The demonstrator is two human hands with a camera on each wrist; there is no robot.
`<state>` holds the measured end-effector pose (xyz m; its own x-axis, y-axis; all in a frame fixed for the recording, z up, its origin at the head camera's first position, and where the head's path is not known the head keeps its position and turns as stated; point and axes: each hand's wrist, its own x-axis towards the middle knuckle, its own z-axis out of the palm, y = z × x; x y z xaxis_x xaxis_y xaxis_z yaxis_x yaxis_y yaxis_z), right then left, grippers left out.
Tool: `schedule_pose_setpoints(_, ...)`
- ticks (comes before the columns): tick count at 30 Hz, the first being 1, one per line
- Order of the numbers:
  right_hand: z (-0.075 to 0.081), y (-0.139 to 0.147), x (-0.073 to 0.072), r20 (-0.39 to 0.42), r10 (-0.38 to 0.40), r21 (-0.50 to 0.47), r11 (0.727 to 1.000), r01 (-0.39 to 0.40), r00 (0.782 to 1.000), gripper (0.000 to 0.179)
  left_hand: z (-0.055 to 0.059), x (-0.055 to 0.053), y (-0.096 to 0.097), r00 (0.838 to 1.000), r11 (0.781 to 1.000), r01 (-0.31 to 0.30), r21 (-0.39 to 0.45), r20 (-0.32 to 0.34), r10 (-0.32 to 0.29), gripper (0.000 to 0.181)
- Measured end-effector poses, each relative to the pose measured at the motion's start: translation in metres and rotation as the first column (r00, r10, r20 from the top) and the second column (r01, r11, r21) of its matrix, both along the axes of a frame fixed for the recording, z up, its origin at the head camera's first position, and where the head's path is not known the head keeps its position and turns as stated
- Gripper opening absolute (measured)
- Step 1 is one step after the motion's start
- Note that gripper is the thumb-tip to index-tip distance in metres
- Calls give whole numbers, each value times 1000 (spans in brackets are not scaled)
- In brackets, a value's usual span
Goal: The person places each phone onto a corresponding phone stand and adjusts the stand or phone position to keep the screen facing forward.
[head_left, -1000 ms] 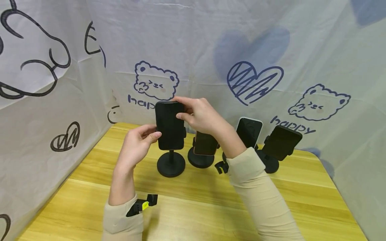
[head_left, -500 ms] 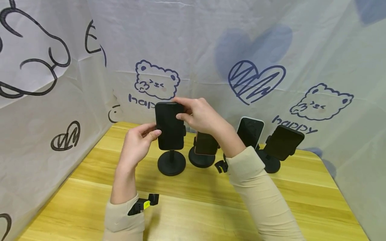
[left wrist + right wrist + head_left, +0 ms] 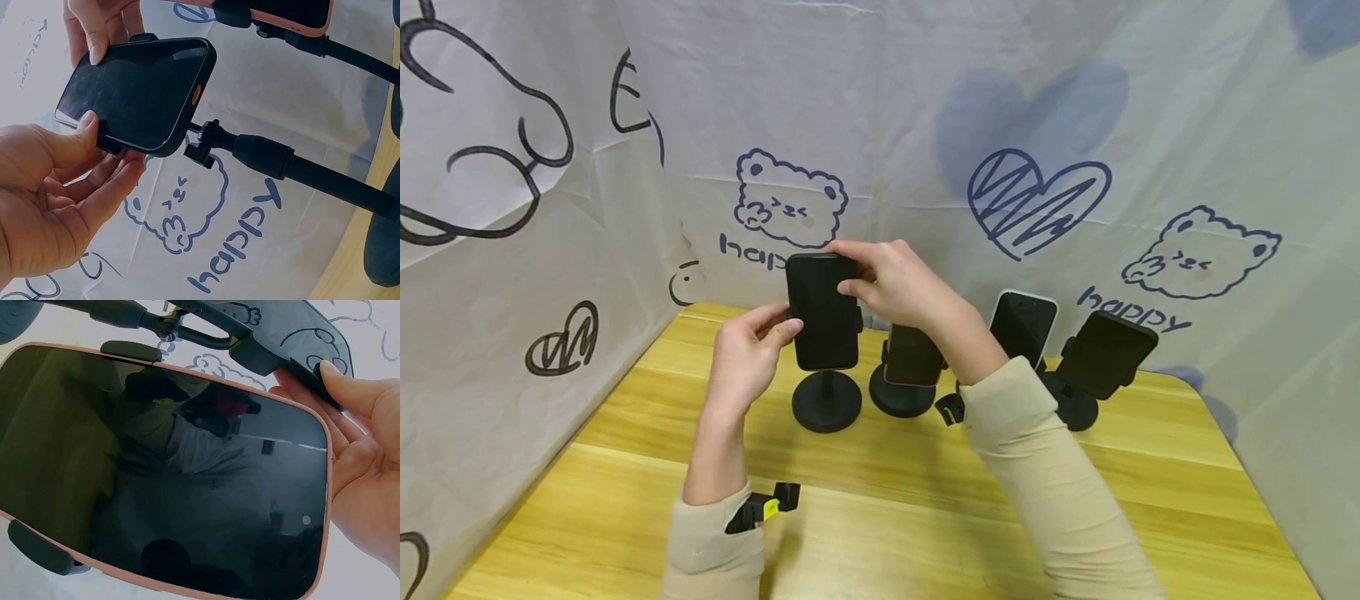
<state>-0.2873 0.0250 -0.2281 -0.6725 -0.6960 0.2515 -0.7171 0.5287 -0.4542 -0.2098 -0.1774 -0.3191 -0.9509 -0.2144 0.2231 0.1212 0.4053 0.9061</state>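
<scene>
A black-cased smartphone [image 3: 820,321] stands upright in the clamp of a black phone stand [image 3: 826,404] at the left of the row. My left hand [image 3: 747,357] pinches its left edge, thumb on the screen's margin and fingers behind. At the top right corner my right hand [image 3: 898,283] grips the phone between thumb and fingers. In the left wrist view, the stand's jointed neck [image 3: 209,140] with its small knob shows behind the phone's lower end. Close to the right wrist camera is a second, pink-edged phone [image 3: 219,469], held in its own clamp.
The pink-edged phone's stand [image 3: 901,400] is just right of the gripped one. Farther right are a white-edged phone [image 3: 1024,327], partly behind my right forearm, and a tilted black phone [image 3: 1107,354] on stands. A patterned cloth [image 3: 895,108] hangs behind the wooden table [image 3: 880,517].
My left forearm has shifted slightly to the right. Both hands keep their hold on the black-cased phone, which stays almost in place.
</scene>
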Motion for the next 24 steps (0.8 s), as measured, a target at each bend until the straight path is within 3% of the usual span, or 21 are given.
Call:
schedule_pose_setpoints(17, 1, -1, -3, 17, -21, 27, 999, 21, 1000, 51, -2, -4, 5, 999, 999, -38, 19, -19, 38, 37)
schedule_pose_setpoints(24, -1, -4, -2, 7, -21, 32, 999, 21, 1000, 49, -1, -2, 0, 1000, 1000, 3, 21, 25, -4, 41)
